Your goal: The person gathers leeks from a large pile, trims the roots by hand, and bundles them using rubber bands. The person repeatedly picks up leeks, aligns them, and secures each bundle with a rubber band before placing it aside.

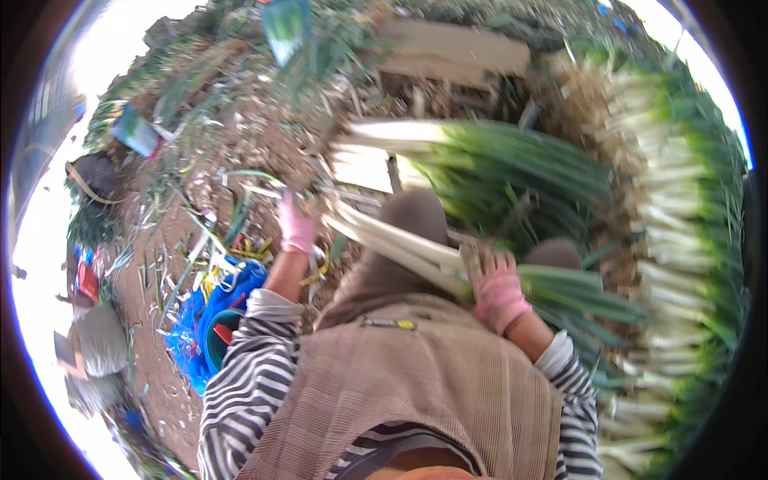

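Observation:
My right hand (499, 287), in a pink glove with a soiled front, is closed around several leeks (396, 240) where white stalk turns to green. The stalks lie slantwise across my thigh, roots to the left and leaves to the right. My left hand (296, 223), gloved in pink too, is by their root ends. Blur hides whether its fingers grip anything; thin pale and green strips show beside it. Beyond my knees a larger pile of leeks (480, 153) lies with roots left and leaves right.
A long row of leeks (666, 240) runs along the right side. At my left sit a blue plastic bag (240, 276), yellow ties (258, 249) and a teal container (217, 342) with something red. Leaf scraps litter the soil (162, 240). A pale board (450, 51) lies ahead.

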{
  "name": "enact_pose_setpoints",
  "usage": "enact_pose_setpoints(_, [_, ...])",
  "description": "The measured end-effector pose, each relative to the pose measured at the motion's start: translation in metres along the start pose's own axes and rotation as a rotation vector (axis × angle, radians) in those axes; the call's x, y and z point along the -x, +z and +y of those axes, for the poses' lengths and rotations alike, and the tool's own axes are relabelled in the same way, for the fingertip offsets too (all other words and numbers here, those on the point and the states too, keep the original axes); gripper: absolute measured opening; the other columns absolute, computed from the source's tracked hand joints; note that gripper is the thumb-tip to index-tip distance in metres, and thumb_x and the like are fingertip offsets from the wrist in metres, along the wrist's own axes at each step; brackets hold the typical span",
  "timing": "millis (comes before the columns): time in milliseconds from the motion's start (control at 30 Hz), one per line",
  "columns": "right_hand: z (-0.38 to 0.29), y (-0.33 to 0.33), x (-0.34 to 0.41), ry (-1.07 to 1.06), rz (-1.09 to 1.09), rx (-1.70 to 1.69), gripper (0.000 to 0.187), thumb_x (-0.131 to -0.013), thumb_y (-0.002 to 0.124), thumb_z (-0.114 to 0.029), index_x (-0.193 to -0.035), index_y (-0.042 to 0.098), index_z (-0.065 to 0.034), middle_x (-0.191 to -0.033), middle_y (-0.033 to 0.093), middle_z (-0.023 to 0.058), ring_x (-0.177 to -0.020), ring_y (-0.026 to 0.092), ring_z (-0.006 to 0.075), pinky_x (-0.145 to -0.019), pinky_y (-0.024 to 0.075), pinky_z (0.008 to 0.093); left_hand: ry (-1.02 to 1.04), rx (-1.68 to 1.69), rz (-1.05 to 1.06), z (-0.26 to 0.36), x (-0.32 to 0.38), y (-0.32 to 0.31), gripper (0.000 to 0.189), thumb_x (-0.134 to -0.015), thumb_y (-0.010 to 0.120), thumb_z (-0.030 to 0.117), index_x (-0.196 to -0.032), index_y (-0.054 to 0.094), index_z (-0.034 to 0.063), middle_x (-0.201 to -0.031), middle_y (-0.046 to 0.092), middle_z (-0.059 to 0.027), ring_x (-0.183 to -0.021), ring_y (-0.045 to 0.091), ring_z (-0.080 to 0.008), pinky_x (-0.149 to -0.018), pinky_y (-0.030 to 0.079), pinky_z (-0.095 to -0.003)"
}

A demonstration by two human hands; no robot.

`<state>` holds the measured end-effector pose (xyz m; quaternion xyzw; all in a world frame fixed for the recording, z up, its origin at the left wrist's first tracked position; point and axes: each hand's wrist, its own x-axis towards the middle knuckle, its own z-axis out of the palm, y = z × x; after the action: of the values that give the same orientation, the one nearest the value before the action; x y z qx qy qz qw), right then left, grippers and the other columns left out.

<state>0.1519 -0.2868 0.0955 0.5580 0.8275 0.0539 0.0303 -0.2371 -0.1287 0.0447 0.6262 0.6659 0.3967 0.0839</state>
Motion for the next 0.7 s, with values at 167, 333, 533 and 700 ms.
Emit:
enact_pose_setpoints(167, [0.009,0.008,0.027,0.095,0.063,-0.108,0.106,-0.066,0.08,-0.047,-0.153,0.032,-0.0108,-0.138,0.045,0.0206,-0.132,0.04,0.0387,-0.115,0.0239,0.0558,0.673,-0.64,-0.496,0.073,0.03,-0.001,0.086,-0.074,0.073,0.028,-0.152,0.037,0.0133,-0.154,0.034,-0.0176,-0.149,0.019,-0.0397,-0.125,0.01,-0.0523])
enact_pose_setpoints(333, [0.014,-0.008,0.007,0.12,-0.164,-0.169,0.105,-0.068,0.08,-0.041,-0.156,0.029,-0.0122,-0.13,0.05,0.0206,-0.124,0.048,0.0373,-0.111,0.0312,0.0525,0.622,-0.3,-0.728,0.084,0.026,0.019,0.089,-0.067,0.075,0.015,-0.149,0.041,0.018,-0.143,0.046,-0.019,-0.141,0.034,-0.041,-0.123,0.019,-0.051])
enact_pose_setpoints(533, [0.05,-0.046,-0.028,0.082,-0.389,-0.196,0.108,-0.066,0.082,-0.034,-0.156,0.027,-0.0098,-0.116,0.055,0.0184,-0.112,0.053,0.0372,-0.102,0.0398,0.0477,0.569,-0.352,-0.707,0.068,0.003,0.043,0.072,-0.068,0.074,0.009,-0.136,0.051,0.0128,-0.119,0.059,-0.0179,-0.12,0.054,-0.0387,-0.111,0.037,-0.052])
enact_pose_setpoints(700, [0.089,-0.095,-0.095,0.097,-0.178,0.138,0.114,-0.064,0.084,-0.031,-0.158,0.023,-0.0099,-0.115,0.052,0.0172,-0.107,0.051,0.0361,-0.099,0.0399,0.0494,0.784,-0.117,-0.177,0.073,-0.08,0.093,0.047,-0.077,0.065,0.01,-0.123,0.056,0.0073,-0.103,0.06,-0.0187,-0.098,0.06,-0.0367,-0.087,0.046,-0.0504])
